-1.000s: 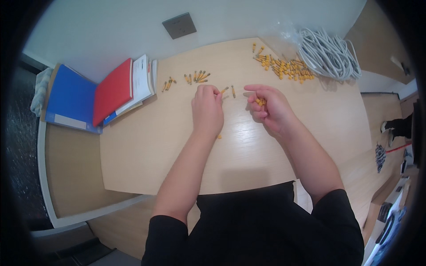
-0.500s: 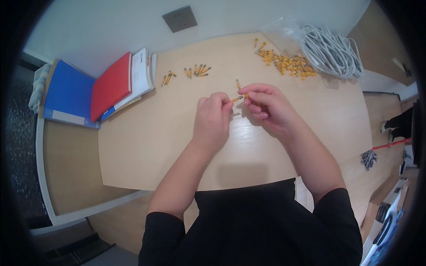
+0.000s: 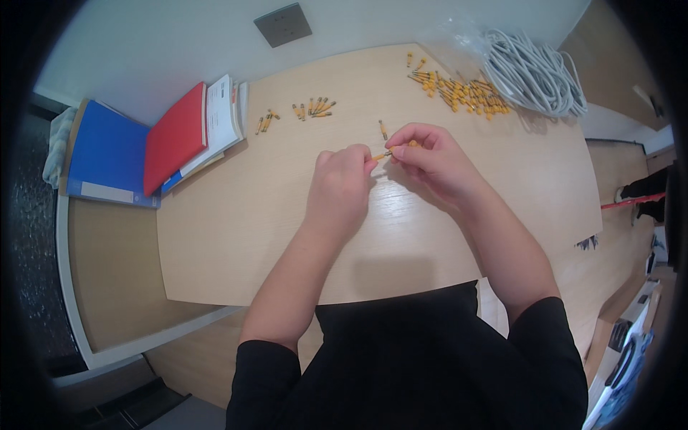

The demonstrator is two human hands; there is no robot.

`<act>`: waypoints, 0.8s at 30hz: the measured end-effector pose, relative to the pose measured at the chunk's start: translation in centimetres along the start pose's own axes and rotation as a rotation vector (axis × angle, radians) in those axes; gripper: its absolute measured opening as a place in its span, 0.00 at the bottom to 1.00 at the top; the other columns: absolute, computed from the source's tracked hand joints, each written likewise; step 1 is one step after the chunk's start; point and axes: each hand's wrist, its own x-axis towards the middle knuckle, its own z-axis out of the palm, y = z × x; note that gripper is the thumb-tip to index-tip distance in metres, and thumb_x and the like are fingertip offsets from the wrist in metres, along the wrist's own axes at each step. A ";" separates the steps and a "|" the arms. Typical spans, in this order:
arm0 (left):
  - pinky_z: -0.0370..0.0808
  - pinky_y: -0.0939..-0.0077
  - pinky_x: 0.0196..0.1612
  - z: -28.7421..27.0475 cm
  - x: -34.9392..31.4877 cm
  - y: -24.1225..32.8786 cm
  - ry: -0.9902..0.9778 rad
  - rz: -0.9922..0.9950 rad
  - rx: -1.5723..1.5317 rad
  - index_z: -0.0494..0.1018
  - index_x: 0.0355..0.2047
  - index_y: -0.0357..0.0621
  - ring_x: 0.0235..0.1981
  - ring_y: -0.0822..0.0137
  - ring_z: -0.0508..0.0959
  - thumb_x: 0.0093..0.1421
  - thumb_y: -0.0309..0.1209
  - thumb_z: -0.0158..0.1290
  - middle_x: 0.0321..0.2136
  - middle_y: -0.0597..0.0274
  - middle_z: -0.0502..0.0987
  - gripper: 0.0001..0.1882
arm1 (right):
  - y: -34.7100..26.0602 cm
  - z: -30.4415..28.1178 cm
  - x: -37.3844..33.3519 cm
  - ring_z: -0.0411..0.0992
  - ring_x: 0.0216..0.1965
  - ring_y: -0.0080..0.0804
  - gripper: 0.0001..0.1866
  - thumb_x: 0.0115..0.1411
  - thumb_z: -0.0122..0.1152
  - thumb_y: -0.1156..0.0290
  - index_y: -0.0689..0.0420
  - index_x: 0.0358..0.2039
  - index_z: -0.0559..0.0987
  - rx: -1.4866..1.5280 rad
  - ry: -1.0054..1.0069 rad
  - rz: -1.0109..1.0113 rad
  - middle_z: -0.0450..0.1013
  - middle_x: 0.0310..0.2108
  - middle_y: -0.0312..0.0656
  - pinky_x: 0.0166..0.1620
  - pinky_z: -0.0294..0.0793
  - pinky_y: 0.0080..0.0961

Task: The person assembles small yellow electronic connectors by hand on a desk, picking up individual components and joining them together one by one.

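Left hand (image 3: 342,188) and right hand (image 3: 430,159) both pinched tight on one small orange-and-metal pin connector (image 3: 385,153), held between fingertips just above the light wooden tabletop (image 3: 236,236), mid-table. One loose pin (image 3: 383,130) lies just beyond the hands; the orange pin pile (image 3: 462,92) and grey coiled cable bundle (image 3: 534,72) sit at the far right edge, with bare wood on the near side.

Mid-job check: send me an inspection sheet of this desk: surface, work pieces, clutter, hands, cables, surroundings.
Surface: light wooden desk top, bare in front of the hands.
Job's things: small orange-and-metal connector piece pinched between both hands; one lies just beyond; small orange groups; large orange pile.
Clutter: red folder, blue binder, white booklets.
Grippers: left hand and right hand both closed on the piece.
Cables: coiled grey cable bundle, far right.
Surroundings: grey wall plate; floor items at right, unclear.
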 end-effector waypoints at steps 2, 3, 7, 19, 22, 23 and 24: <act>0.72 0.60 0.37 -0.2 0.1 0.1 -0.016 -0.021 -0.002 0.71 0.37 0.41 0.30 0.52 0.73 0.64 0.19 0.56 0.27 0.56 0.77 0.05 | 0.1 0.1 0.1 0.67 0.25 0.16 0.05 0.62 0.63 0.79 0.62 0.38 0.82 -0.085 0.021 -0.018 0.74 0.29 0.34 0.28 0.67 0.16; 0.72 0.60 0.37 -0.3 0.1 0.1 -0.033 -0.042 -0.004 0.71 0.36 0.41 0.29 0.51 0.73 0.65 0.19 0.55 0.26 0.56 0.77 0.05 | 0.2 0.3 0.0 0.69 0.27 0.17 0.05 0.62 0.64 0.78 0.62 0.39 0.81 -0.157 0.031 -0.062 0.75 0.29 0.34 0.31 0.69 0.17; 0.72 0.59 0.37 -0.4 0.0 0.2 -0.050 -0.072 0.000 0.71 0.37 0.41 0.29 0.50 0.73 0.65 0.20 0.55 0.27 0.55 0.78 0.04 | -0.2 1.2 -0.5 0.73 0.32 0.21 0.03 0.64 0.63 0.76 0.62 0.38 0.81 -0.294 0.057 -0.098 0.76 0.29 0.35 0.37 0.74 0.21; 0.74 0.69 0.28 0.4 -0.2 0.0 0.048 -0.041 -0.289 0.74 0.39 0.37 0.26 0.62 0.79 0.64 0.19 0.58 0.30 0.55 0.79 0.05 | 1.0 0.0 0.2 0.63 0.17 0.14 0.02 0.67 0.58 0.77 0.61 0.36 0.77 0.162 -0.042 0.133 0.77 0.27 0.41 0.18 0.57 0.14; 0.72 0.73 0.26 0.1 0.1 0.6 0.004 -0.284 -0.486 0.74 0.36 0.36 0.23 0.70 0.77 0.66 0.21 0.56 0.27 0.56 0.79 0.02 | 0.6 0.1 0.0 0.62 0.17 0.14 0.01 0.66 0.60 0.78 0.61 0.36 0.77 0.125 -0.008 0.119 0.78 0.29 0.43 0.19 0.57 0.14; 0.72 0.75 0.26 -0.1 -0.1 0.1 -0.068 -0.274 -0.440 0.75 0.35 0.36 0.22 0.71 0.76 0.67 0.22 0.56 0.24 0.57 0.78 0.03 | 0.6 0.3 0.0 0.62 0.17 0.14 0.01 0.66 0.60 0.78 0.61 0.36 0.77 0.126 -0.008 0.117 0.78 0.29 0.43 0.19 0.57 0.14; 0.71 0.76 0.26 -0.2 -0.1 -0.1 -0.141 -0.264 -0.394 0.75 0.34 0.35 0.22 0.72 0.75 0.68 0.23 0.55 0.22 0.58 0.78 0.04 | 0.6 0.4 0.0 0.62 0.17 0.14 0.01 0.65 0.60 0.79 0.61 0.36 0.77 0.089 -0.018 0.090 0.78 0.30 0.43 0.19 0.57 0.14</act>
